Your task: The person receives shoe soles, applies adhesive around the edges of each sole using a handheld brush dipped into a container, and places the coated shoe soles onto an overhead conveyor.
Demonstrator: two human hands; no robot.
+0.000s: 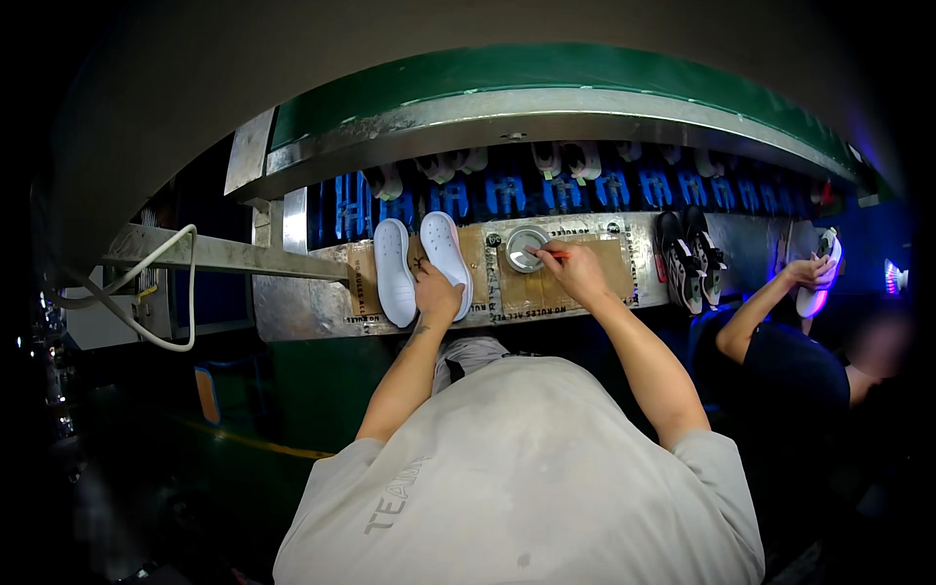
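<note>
Two white shoe soles lie side by side on cardboard on the bench in front of me. The left sole (393, 268) lies apart from my hands. My left hand (438, 295) grips the right sole (447, 246) by its inner edge, near the lower half. In my right hand (577, 271) is a thin red-handled brush (554, 254), pinched between the fingers. Its tip reaches into a round metal bowl (527, 243) standing on the cardboard (597, 268); the bristles are too small to make out.
A dark pair of shoes (690, 258) stands to the right on the metal bench (292, 312). Behind, blue racks (505, 195) carry several shoes beneath a green-topped ledge (546, 83). A white cable (156, 339) loops at left. At right, a co-worker's hand (811, 271) holds a shoe.
</note>
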